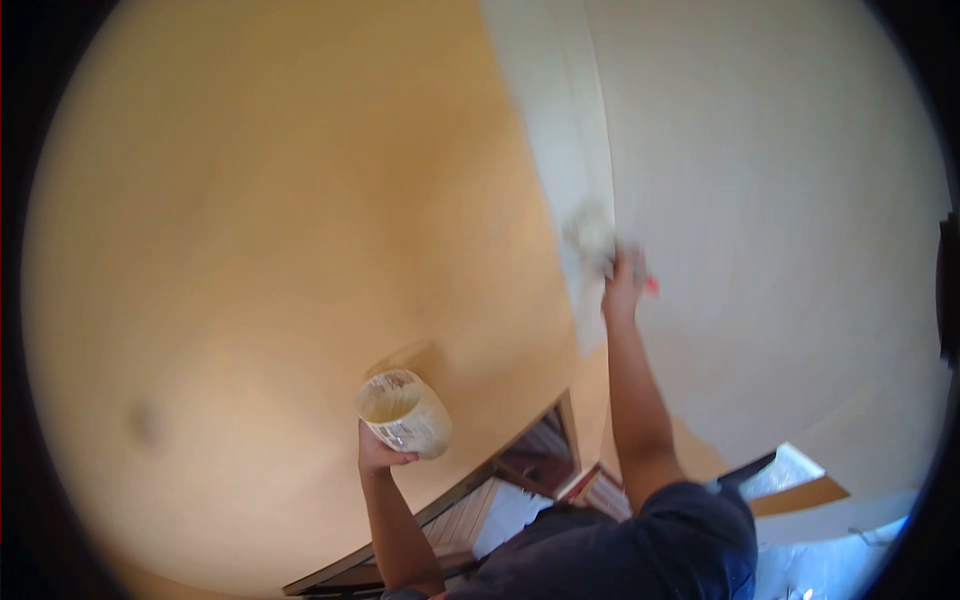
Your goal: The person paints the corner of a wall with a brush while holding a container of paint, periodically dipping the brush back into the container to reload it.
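Directions refer to a clock face centred on the view. Nearest, at 5 o'clock, is the wearer's dark shirt [620,545], with one bare arm extending on each side. The left hand [378,452], at 7 o'clock, is clamped on a paint container [425,428], with the fingers around its lower side. The container is cylindrical and whitish, with a printed label; its open mouth is tilted toward 11 o'clock and shows a cream-coloured interior. The right hand [625,275], at 3 o'clock, is closed around a paintbrush [591,228]. The brush's pale head points toward 11 o'clock and a red part projects on the opposite side of the hand. Motion blur prevents confirming contact between head and surface.

Behind the brush, a pale painted band [545,110] runs from 12 o'clock down toward 4 o'clock, beside the wall corner. The yellow-orange wall [280,220] adjoins its left edge and fills the 7 to 12 o'clock sector. The off-white wall [770,200] occupies 1 to 4 o'clock. Farther off, a dark-framed opening [540,455] lies at 5 o'clock and translucent sheeting [835,568] at 4 o'clock.
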### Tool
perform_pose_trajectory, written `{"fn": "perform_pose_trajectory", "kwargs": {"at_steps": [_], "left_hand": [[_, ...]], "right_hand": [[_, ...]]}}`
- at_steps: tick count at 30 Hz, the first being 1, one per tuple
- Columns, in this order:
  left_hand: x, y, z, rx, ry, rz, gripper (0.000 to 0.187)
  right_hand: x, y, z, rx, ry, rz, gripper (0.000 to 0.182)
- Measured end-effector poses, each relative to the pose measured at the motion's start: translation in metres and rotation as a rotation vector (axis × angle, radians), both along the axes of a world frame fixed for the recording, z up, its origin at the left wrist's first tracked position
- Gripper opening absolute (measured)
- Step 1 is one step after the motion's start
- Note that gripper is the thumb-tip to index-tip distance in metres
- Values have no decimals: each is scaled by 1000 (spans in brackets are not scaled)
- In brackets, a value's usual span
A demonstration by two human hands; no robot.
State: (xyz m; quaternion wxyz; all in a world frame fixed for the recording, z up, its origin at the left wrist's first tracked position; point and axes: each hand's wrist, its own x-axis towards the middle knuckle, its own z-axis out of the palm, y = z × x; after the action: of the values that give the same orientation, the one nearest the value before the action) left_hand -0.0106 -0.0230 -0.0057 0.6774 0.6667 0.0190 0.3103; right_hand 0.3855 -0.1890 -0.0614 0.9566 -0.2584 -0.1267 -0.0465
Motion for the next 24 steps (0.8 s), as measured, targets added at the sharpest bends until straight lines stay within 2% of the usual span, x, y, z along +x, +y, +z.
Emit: {"fn": "perform_pose_trajectory", "kwargs": {"at_steps": [1, 2, 3, 4, 5, 6, 7, 8, 9, 12, 15, 19, 22, 24], "left_hand": [[0, 0, 1, 8, -12, -8, 101], [2, -2, 3, 25, -78, -7, 101], [3, -3, 5, 22, -74, -43, 99], [4, -5, 6, 18, -68, -74, 97], [6, -4, 9, 36, -134, -71, 97], [4, -4, 9, 35, -109, -111, 95], [2, -4, 6, 37, -78, -143, 92], [2, -2, -3, 49, -124, -121, 92], [3, 3, -14, 53, -113, -118, 91], [4, -3, -8, 28, -125, -117, 89], [3, -9, -8, 13, -82, -77, 90], [2, -9, -13, -32, -31, -81, 89], [-4, -25, 17, -58, 5, -54, 88], [-5, -20, 19, 13, 43, -25, 88]], "right_hand": [[-10, 0, -44, -77, 104, -16, 40], [-19, -7, -91, -218, 102, 3, 44], [-35, -13, -130, -268, 164, -2, 41], [-35, -20, -191, -443, 117, -36, 30], [-57, -33, -213, -580, 150, -72, 20], [-43, -44, -296, -1077, 56, -226, 15], [-41, -55, -373, -684, 107, -37, 12], [-70, -70, -367, -620, 529, 24, 19], [-70, -79, -422, -941, 458, -73, 27], [-25, -54, -367, -1015, 356, -42, 29], [1, -33, -336, -1124, 301, -6, 32], [6, -13, -313, -1290, 266, 49, 36], [3, 10, -285, -1428, 234, 98, 40], [-1, 18, -268, -1531, 217, 129, 42]]}}
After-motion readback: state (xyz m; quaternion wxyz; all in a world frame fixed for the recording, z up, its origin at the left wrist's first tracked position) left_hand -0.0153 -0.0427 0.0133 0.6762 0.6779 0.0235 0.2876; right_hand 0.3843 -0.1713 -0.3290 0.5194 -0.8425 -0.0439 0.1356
